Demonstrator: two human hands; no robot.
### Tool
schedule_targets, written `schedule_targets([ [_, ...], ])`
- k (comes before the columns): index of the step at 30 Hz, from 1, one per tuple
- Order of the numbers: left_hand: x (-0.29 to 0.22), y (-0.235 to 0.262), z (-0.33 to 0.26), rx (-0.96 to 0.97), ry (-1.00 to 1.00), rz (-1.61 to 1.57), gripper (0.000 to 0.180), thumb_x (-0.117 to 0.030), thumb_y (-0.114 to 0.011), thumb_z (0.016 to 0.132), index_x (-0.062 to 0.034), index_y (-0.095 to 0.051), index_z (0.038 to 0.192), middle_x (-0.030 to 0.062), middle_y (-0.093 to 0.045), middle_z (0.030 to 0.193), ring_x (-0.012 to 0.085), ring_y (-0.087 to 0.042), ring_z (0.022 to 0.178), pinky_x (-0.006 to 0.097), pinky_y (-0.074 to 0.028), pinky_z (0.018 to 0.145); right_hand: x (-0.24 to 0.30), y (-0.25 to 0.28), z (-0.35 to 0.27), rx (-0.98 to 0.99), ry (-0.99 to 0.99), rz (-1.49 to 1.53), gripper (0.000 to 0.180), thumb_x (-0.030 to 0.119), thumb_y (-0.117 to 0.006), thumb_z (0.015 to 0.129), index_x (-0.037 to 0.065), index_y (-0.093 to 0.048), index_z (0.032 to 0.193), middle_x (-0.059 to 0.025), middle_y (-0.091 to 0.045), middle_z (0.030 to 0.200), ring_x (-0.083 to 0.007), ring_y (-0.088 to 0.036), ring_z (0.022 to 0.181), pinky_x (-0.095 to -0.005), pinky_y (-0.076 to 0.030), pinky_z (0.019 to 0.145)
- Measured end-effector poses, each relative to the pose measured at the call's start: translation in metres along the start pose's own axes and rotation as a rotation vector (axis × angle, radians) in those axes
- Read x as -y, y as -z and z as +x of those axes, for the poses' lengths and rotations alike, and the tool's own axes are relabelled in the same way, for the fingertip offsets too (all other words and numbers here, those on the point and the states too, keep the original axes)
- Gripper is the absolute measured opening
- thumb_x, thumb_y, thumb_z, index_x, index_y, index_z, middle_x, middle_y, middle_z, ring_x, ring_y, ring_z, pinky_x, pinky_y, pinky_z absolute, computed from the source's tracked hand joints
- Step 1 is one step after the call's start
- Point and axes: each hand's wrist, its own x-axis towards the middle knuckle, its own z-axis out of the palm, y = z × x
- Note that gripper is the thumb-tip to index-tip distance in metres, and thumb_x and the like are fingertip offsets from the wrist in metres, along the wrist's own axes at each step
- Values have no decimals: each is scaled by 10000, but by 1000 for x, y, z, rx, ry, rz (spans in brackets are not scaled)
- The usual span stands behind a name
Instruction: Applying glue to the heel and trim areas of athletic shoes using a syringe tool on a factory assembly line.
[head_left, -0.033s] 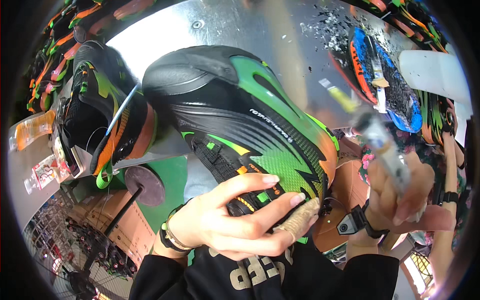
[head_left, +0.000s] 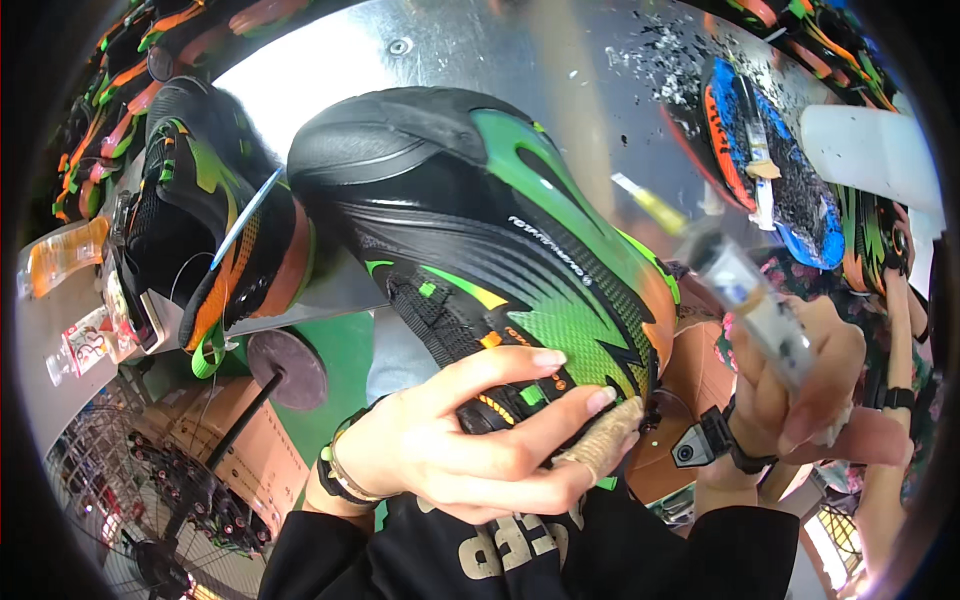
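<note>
A black, green and orange sneaker (head_left: 410, 200) is held up in front of me, with its toe toward the far left. My left hand (head_left: 500, 440) wraps around its collar end, fingers across the side; one finger has tan tape on it. To the right, my right hand (head_left: 810, 370) is closed around a clear syringe-like tube (head_left: 750, 295) with a yellow nozzle. The nozzle points up and left, apart from the shoe. Another sneaker (head_left: 215, 200) of the same colours sits at the left, with a thin pale-blue stick (head_left: 245, 220) against it.
A metal table (head_left: 560, 60) lies beyond, with black scraps at its far right. A blue-and-orange sole (head_left: 780, 160) there bears a similar tube. Plastic bottles (head_left: 65, 255) lie at the left; a fan (head_left: 110, 500) stands below. Another person's arm (head_left: 890, 400) is at the right.
The tube's nozzle has moved left and slightly nearer to me, and the tube looks less blurred. The held sneaker has shifted very slightly right.
</note>
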Motion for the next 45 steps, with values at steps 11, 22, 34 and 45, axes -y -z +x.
schedule_targets([
  [11,9,-5,10,-119,38,-132,105,-302,-667,831,-279,-712,922,-168,-659,982,0,-588,964,339,-502,821,-12,-22,33,-42,-271,-595,334,117,-816,373,2,-654,641,-65,-625,598,-152,-552,491,-220,-427,506],
  [22,14,-7,9,-156,-45,-68,74,-276,-662,830,-288,-691,897,-200,-644,984,-5,-596,959,325,-497,805,-14,-26,38,125,-157,-165,369,387,-682,825,67,-668,642,-27,-595,547,-156,-441,392,-294,-343,428],
  [34,9,-11,12,-205,-20,5,111,-294,-709,809,-310,-746,913,-211,-607,932,6,-599,909,330,-504,712,-8,-15,31,192,-314,-717,234,294,-726,805,70,-669,763,-32,-626,625,-160,-479,455,-290,-401,487],
  [45,10,11,13,11,1,-46,375,-160,-663,705,-331,-721,1033,-167,-578,992,76,-606,1027,391,-488,908,-49,-25,71,450,271,-1072,656,620,-546,790,64,-552,1138,-164,-690,1081,-319,-555,1048,-427,-414,948],
])
